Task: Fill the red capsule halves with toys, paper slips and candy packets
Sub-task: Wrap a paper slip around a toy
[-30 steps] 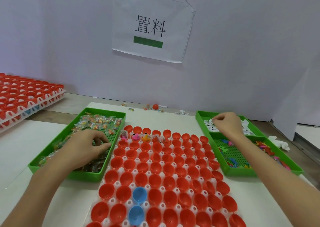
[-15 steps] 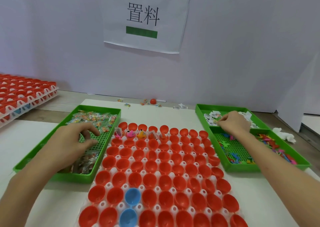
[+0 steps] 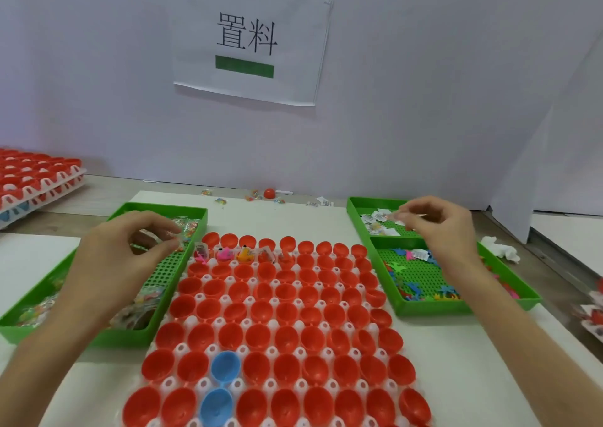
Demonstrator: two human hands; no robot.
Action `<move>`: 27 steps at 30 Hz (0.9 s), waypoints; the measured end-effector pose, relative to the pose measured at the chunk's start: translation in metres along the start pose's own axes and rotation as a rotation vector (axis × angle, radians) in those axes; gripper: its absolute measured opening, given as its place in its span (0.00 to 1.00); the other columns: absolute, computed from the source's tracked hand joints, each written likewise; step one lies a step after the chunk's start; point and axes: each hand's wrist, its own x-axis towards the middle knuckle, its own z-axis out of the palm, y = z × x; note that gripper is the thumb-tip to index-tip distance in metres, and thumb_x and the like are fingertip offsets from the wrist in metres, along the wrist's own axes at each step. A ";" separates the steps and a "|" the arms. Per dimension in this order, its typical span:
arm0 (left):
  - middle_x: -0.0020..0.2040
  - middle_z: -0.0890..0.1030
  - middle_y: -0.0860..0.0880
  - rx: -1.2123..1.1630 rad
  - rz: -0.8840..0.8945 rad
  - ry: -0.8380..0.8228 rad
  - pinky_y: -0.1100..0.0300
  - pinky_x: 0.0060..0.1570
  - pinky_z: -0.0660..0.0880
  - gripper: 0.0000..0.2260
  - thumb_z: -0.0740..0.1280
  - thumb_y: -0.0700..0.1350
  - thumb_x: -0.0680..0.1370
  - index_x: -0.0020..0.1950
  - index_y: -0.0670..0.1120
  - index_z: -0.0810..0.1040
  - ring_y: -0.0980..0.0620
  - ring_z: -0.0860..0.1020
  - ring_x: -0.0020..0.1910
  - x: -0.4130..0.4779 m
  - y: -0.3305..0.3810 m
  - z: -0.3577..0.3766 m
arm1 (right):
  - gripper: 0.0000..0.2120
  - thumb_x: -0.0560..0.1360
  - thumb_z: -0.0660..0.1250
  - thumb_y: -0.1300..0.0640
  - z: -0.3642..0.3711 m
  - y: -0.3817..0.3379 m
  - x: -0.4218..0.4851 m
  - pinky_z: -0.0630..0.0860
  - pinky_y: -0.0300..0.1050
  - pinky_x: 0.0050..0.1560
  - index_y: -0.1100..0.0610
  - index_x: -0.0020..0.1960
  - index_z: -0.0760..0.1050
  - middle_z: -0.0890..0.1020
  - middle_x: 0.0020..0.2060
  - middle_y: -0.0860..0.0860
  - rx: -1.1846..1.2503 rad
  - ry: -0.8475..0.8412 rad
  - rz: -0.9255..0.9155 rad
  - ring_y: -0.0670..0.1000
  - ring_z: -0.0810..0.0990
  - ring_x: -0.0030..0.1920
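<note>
2 arms forward: left hand (image 3: 120,258), fingertip grip on candy packet (image 3: 172,238); right hand (image 3: 441,228), on paper slip (image 3: 398,218).

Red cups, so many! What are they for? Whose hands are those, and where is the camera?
There is no machine here, just a person. The camera sits on their head and looks down, so you see their own two hands. The red cups are capsule halves, standing open in a white tray. Two are blue halves. A few in the far row already hold things. The left green tray holds candy packets. On the right, the far green tray holds paper slips, and the near green tray holds small toys. The left hand has what looks like a candy packet in its grip, pinched by thumb and finger. The right hand pinches a paper slip above its tray.
</note>
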 end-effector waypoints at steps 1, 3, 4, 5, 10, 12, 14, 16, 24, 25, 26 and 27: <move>0.40 0.83 0.57 -0.090 -0.012 -0.043 0.60 0.36 0.80 0.09 0.77 0.47 0.69 0.43 0.61 0.82 0.59 0.81 0.38 -0.001 0.008 0.001 | 0.06 0.69 0.78 0.61 0.003 -0.007 -0.015 0.80 0.37 0.43 0.52 0.41 0.84 0.86 0.39 0.50 0.049 -0.091 -0.022 0.47 0.84 0.40; 0.43 0.85 0.57 -0.250 -0.020 -0.144 0.60 0.38 0.81 0.10 0.75 0.52 0.65 0.45 0.61 0.83 0.57 0.83 0.37 -0.006 0.027 0.004 | 0.06 0.68 0.78 0.65 0.015 -0.018 -0.041 0.81 0.38 0.45 0.56 0.42 0.84 0.87 0.40 0.53 0.163 -0.250 -0.028 0.51 0.86 0.43; 0.43 0.85 0.56 -0.290 -0.014 -0.185 0.61 0.39 0.82 0.10 0.74 0.51 0.65 0.45 0.60 0.83 0.56 0.84 0.37 -0.009 0.035 0.007 | 0.06 0.68 0.77 0.66 0.021 -0.022 -0.052 0.81 0.39 0.46 0.58 0.42 0.84 0.86 0.40 0.55 0.208 -0.307 -0.021 0.53 0.86 0.44; 0.43 0.85 0.54 -0.317 -0.004 -0.221 0.62 0.40 0.82 0.09 0.75 0.48 0.66 0.44 0.59 0.84 0.54 0.85 0.36 -0.012 0.041 0.011 | 0.06 0.68 0.77 0.67 0.028 -0.026 -0.060 0.81 0.40 0.47 0.59 0.42 0.84 0.86 0.40 0.56 0.239 -0.350 -0.018 0.55 0.86 0.45; 0.43 0.86 0.44 -0.440 -0.013 -0.435 0.58 0.42 0.82 0.10 0.74 0.36 0.71 0.43 0.51 0.84 0.45 0.86 0.37 -0.029 0.062 0.031 | 0.07 0.67 0.79 0.64 0.044 -0.038 -0.086 0.76 0.39 0.42 0.53 0.39 0.85 0.81 0.41 0.47 0.255 -0.349 -0.111 0.49 0.80 0.42; 0.41 0.85 0.41 -0.511 -0.028 -0.514 0.58 0.41 0.82 0.10 0.73 0.36 0.71 0.43 0.51 0.84 0.43 0.85 0.36 -0.033 0.068 0.035 | 0.07 0.68 0.79 0.64 0.046 -0.039 -0.094 0.73 0.42 0.37 0.52 0.39 0.86 0.80 0.36 0.47 0.241 -0.341 -0.201 0.50 0.76 0.36; 0.39 0.84 0.38 -0.564 -0.041 -0.554 0.57 0.39 0.82 0.09 0.73 0.35 0.72 0.44 0.49 0.84 0.41 0.83 0.34 -0.035 0.072 0.037 | 0.08 0.69 0.78 0.65 0.048 -0.041 -0.102 0.74 0.39 0.38 0.52 0.40 0.85 0.83 0.34 0.48 0.263 -0.366 -0.240 0.46 0.79 0.35; 0.37 0.84 0.38 -0.590 -0.060 -0.573 0.58 0.38 0.82 0.06 0.73 0.37 0.70 0.43 0.47 0.85 0.42 0.83 0.33 -0.036 0.074 0.037 | 0.10 0.69 0.77 0.65 0.052 -0.044 -0.107 0.76 0.36 0.41 0.50 0.42 0.86 0.85 0.37 0.46 0.271 -0.387 -0.242 0.45 0.82 0.38; 0.37 0.85 0.38 -0.638 -0.193 -0.578 0.59 0.41 0.83 0.10 0.70 0.51 0.71 0.46 0.49 0.87 0.41 0.85 0.38 -0.036 0.073 0.042 | 0.07 0.74 0.73 0.59 0.054 -0.052 -0.114 0.80 0.39 0.49 0.51 0.50 0.86 0.87 0.45 0.48 0.314 -0.436 -0.212 0.51 0.85 0.47; 0.38 0.85 0.38 -0.643 -0.206 -0.588 0.59 0.41 0.83 0.11 0.70 0.53 0.70 0.46 0.50 0.87 0.41 0.85 0.38 -0.037 0.073 0.043 | 0.06 0.74 0.74 0.58 0.055 -0.053 -0.115 0.80 0.39 0.48 0.51 0.49 0.86 0.87 0.44 0.48 0.319 -0.440 -0.201 0.51 0.86 0.47; 0.38 0.85 0.39 -0.642 -0.212 -0.598 0.60 0.41 0.83 0.11 0.70 0.54 0.70 0.46 0.51 0.87 0.42 0.86 0.39 -0.037 0.074 0.044 | 0.05 0.73 0.75 0.58 0.056 -0.054 -0.115 0.80 0.39 0.48 0.51 0.48 0.86 0.87 0.43 0.47 0.316 -0.439 -0.193 0.51 0.86 0.45; 0.38 0.85 0.39 -0.635 -0.212 -0.611 0.60 0.41 0.83 0.11 0.70 0.54 0.69 0.47 0.52 0.87 0.43 0.86 0.39 -0.038 0.074 0.044 | 0.06 0.72 0.77 0.58 0.058 -0.054 -0.115 0.80 0.39 0.47 0.51 0.48 0.86 0.87 0.42 0.47 0.304 -0.435 -0.188 0.50 0.86 0.44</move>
